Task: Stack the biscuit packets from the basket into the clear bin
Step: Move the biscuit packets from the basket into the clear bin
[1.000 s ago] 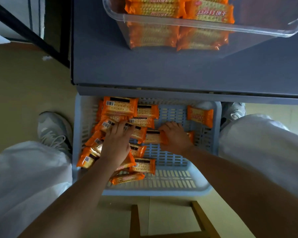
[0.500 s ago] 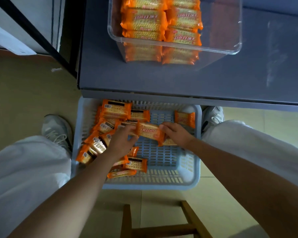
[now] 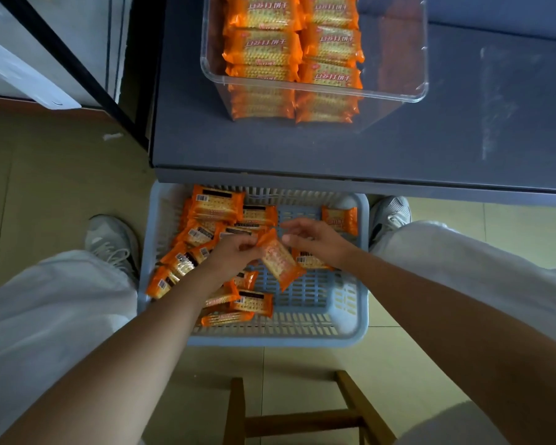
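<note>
1. Beyond the pale blue slatted basket (image 3: 350,319), the clear plastic bin (image 3: 419,94) holds two stacks (image 3: 264,49).
2. Now the left hand (image 3: 235,255) pinches an orange biscuit packet (image 3: 278,260) over the basket; the right hand (image 3: 315,240) has its fingers spread, perhaps touching it.
3. Plenty left inside.

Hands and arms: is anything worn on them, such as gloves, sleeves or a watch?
No. The left hand and right hand are ungloved, no rings visible. The left forearm and right forearm are bare to the frame edge: no sleeve, watch or band.

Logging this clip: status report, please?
Left hand pinches packet over basket. Right hand open beside it. Bin right half free; table edge overhangs basket.
</note>
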Tool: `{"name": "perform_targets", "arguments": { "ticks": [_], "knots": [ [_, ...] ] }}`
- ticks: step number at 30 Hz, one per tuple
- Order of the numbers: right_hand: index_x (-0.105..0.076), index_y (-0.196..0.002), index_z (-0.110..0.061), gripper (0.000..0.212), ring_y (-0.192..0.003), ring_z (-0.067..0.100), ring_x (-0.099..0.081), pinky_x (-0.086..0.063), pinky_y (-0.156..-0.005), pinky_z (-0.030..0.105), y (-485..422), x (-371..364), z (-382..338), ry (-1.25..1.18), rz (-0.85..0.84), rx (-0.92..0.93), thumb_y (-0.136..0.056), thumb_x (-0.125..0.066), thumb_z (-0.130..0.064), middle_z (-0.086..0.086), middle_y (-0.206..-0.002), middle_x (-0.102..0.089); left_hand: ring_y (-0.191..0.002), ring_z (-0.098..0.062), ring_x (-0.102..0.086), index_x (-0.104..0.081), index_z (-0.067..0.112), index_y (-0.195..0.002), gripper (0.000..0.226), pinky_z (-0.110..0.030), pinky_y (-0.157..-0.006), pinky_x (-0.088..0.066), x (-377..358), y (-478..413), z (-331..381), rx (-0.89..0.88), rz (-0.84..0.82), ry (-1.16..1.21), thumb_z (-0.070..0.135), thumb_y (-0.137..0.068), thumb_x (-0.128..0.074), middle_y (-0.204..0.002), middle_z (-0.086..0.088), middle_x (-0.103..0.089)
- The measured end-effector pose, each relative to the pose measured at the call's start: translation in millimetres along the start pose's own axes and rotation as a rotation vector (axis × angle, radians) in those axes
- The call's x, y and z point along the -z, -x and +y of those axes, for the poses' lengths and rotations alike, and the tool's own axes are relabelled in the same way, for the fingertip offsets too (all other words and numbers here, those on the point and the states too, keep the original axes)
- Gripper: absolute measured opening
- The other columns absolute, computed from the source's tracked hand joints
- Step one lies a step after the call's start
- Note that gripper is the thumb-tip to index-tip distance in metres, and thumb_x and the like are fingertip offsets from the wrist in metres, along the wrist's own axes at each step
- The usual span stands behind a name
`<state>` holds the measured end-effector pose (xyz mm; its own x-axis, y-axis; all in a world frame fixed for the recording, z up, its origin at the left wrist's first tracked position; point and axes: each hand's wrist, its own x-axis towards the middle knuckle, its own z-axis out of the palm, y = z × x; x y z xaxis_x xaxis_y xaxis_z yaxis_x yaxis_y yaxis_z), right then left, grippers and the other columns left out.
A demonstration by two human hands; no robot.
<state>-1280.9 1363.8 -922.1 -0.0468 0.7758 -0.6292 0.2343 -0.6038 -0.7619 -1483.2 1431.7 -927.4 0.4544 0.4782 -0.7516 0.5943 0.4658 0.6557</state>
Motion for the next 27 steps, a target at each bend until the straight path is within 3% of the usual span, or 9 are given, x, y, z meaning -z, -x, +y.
{"name": "perform_targets", "arguments": {
  "ticks": [5,7,9,11,16,20,23,25,27],
  "knots": [
    [-0.067,-0.109,-0.007,0.02,-0.075,0.006,-0.061,-0.053,-0.076,0.029,-5,-6,-11,0.02,-0.021,0.086,-0.09,-0.065,-0.013,-0.01,-0.08,-0.062,-0.094,-0.023,-0.067,-0.069,0.017,-0.096,0.008,-0.042,-0.087,-0.054,-6,6,9,-0.049,0.028,-0.071,0.02,-0.09,-0.065,-0.1,-0.006,-0.069],
    [-0.063,-0.104,-0.003,0.013,-0.077,0.012,-0.063,-0.056,-0.074,0.026,-5,-6,-12,-0.046,0.006,0.055,-0.092,-0.061,-0.008,0.001,-0.084,-0.063,-0.093,-0.017,-0.063,-0.064,0.018,-0.104,0.015,-0.033,-0.079,-0.053,-8,8,10,-0.049,0.051,-0.028,0.021,-0.09,-0.065,-0.1,0.0,-0.066],
    [-0.057,-0.097,-0.007,0.004,-0.08,0.024,-0.065,-0.058,-0.078,0.034,-4,-4,-13,-0.184,0.066,0.002,-0.094,-0.057,-0.005,0.013,-0.091,-0.062,-0.095,-0.011,-0.061,-0.056,0.018,-0.117,0.033,-0.025,-0.074,-0.051,-7,8,7,-0.004,0.046,0.001,0.022,-0.087,-0.069,-0.104,0.004,-0.063],
    [-0.052,-0.093,-0.009,0.005,-0.072,0.021,-0.067,-0.059,-0.076,0.036,-4,-1,-12,-0.326,0.157,-0.038,-0.095,-0.055,-0.005,0.013,-0.09,-0.064,-0.099,-0.012,-0.063,-0.055,0.015,-0.12,0.039,-0.023,-0.072,-0.049,-6,8,2,0.054,0.038,-0.017,0.023,-0.085,-0.071,-0.109,0.001,-0.066],
    [-0.05,-0.089,-0.008,0.008,-0.064,0.014,-0.07,-0.06,-0.069,0.028,-4,5,-3,-0.456,0.184,-0.14,-0.096,-0.052,-0.004,0.013,-0.085,-0.067,-0.081,-0.011,-0.068,-0.062,0.007,-0.106,0.017,-0.02,-0.07,-0.051,1,9,-1,0.092,0.16,0.23,0.013,-0.09,-0.065,-0.102,-0.01,-0.07],
    [-0.052,-0.084,-0.01,0.012,-0.063,0.009,-0.069,-0.058,-0.07,0.026,-10,3,10,-0.349,0.138,-0.17,-0.094,-0.055,-0.005,0.008,-0.079,-0.067,-0.096,-0.023,-0.069,-0.062,0.006,-0.108,0.024,-0.032,-0.082,-0.056,4,2,-6,0.141,0.143,0.428,0.015,-0.086,-0.069,-0.109,-0.012,-0.069],
    [-0.054,-0.083,-0.011,0.011,-0.062,0.009,-0.067,-0.057,-0.067,0.026,-19,-2,24,-0.29,0.105,-0.2,-0.093,-0.058,-0.006,0.004,-0.075,-0.067,-0.095,-0.025,-0.07,-0.062,0.003,-0.11,0.028,-0.034,-0.082,-0.058,3,-6,-14,0.148,0.187,0.436,0.01,-0.084,-0.07,-0.107,-0.013,-0.069],
    [-0.057,-0.089,-0.009,0.005,-0.072,0.016,-0.066,-0.056,-0.072,0.032,-26,-7,40,-0.134,0.123,-0.22,-0.092,-0.06,-0.007,0.007,-0.082,-0.067,-0.091,-0.021,-0.069,-0.061,0.002,-0.109,0.025,-0.03,-0.078,-0.058,3,-10,-20,0.133,0.232,0.398,0.006,-0.085,-0.068,-0.104,-0.012,-0.069],
    [-0.059,-0.103,-0.008,0.017,-0.092,0.026,-0.065,-0.053,-0.085,0.039,-32,-11,63,0.123,0.145,-0.215,-0.087,-0.066,-0.006,0.013,-0.099,-0.065,-0.087,-0.015,-0.068,-0.061,0.007,-0.103,0.019,-0.022,-0.071,-0.058,5,-13,-25,0.113,0.262,0.344,0.005,-0.086,-0.068,-0.098,-0.006,-0.069]
  ]
}}
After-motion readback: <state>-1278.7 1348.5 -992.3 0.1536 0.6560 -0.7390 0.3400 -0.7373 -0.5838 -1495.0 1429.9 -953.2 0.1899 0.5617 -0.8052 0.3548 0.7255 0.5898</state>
